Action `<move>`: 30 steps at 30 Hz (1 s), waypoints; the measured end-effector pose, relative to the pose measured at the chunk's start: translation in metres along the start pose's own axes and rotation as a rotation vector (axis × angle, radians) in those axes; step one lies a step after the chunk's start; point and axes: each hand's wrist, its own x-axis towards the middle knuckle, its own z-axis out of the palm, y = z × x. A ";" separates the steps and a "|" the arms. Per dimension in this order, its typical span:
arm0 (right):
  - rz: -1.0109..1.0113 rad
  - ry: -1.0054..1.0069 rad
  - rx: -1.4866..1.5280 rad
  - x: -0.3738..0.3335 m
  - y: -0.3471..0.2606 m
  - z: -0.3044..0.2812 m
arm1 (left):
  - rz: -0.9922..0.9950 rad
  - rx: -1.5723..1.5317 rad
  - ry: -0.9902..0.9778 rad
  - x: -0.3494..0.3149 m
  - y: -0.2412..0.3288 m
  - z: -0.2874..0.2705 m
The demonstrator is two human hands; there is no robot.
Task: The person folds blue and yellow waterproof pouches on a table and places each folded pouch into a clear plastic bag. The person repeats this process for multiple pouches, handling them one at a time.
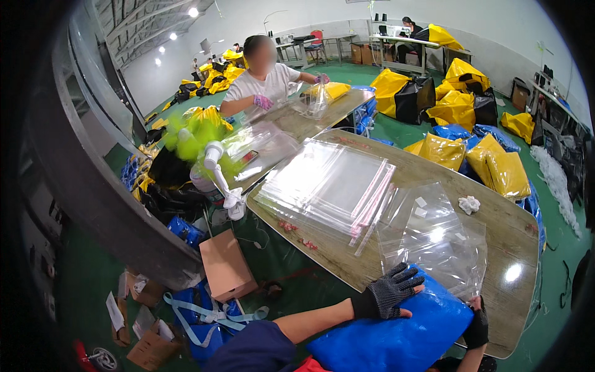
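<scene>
A plump blue package (406, 322) with a glossy woven-looking surface leans over the near edge of the table, close to my body. My left hand (392, 292), in a black dotted glove with bare fingertips, lies stretched out across its upper left part. At the package's right corner, my right hand (477, 325), in a black fingerless glove, pinches the edge of a transparent plastic bag (434, 239). That bag lies on the table with its near end against the package; small white labels show on it. Part of my right hand's grip is hidden behind the corner.
Flat transparent bags (328, 180) are stacked mid-table, beside a white crumpled wad (469, 204). A green-bladed fan (214, 152) stands left. Across from me a co-worker (263, 80) in pink gloves handles plastic. Yellow packages (499, 167) lie right, a cardboard box (227, 265) on the floor.
</scene>
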 end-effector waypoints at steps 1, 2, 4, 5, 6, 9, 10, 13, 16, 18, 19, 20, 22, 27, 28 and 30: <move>-0.004 -0.032 -0.011 -0.012 -0.010 0.009 | -0.016 0.007 -0.026 0.000 0.000 -0.001; -0.009 -0.063 -0.021 -0.017 -0.015 0.013 | -0.032 0.014 -0.052 0.001 0.000 -0.003; 0.044 -0.135 -0.165 -0.008 -0.006 -0.012 | -0.056 0.013 -0.070 0.006 0.004 -0.004; 0.071 -0.173 -0.234 -0.004 0.003 -0.025 | -0.079 0.021 -0.072 0.010 0.010 -0.005; -0.008 -0.087 -0.230 -0.006 -0.002 -0.008 | -0.094 0.032 -0.070 0.016 0.013 -0.005; -0.099 -0.045 -0.386 0.001 0.002 -0.018 | -0.078 0.008 -0.171 0.022 0.018 0.006; -0.033 -0.108 -0.483 0.000 -0.015 -0.019 | -0.075 0.022 -0.180 0.020 0.019 0.005; -0.062 -0.005 -0.874 0.010 -0.052 -0.063 | -0.061 -0.023 -0.161 0.019 0.018 0.006; -0.080 0.100 -1.044 0.005 -0.089 -0.092 | -0.066 0.013 -0.162 0.018 0.019 0.008; -0.086 0.137 -1.094 0.000 -0.103 -0.105 | -0.067 0.028 -0.163 0.017 0.020 0.006; -0.086 0.151 -1.119 -0.002 -0.110 -0.110 | -0.061 0.028 -0.150 0.017 0.021 0.008; -0.087 0.161 -1.133 -0.004 -0.115 -0.115 | -0.052 0.029 -0.136 0.016 0.021 0.007; -0.088 0.180 -1.152 -0.006 -0.126 -0.120 | -0.072 0.021 -0.155 0.017 0.023 0.005; -0.093 0.212 -1.129 -0.015 -0.144 -0.130 | -0.082 0.039 -0.150 0.017 0.023 0.007; -0.095 0.210 -1.113 -0.015 -0.148 -0.130 | -0.081 0.037 -0.136 0.016 0.024 0.008; -0.098 0.199 -1.051 -0.016 -0.151 -0.130 | -0.075 0.034 -0.123 0.015 0.023 0.010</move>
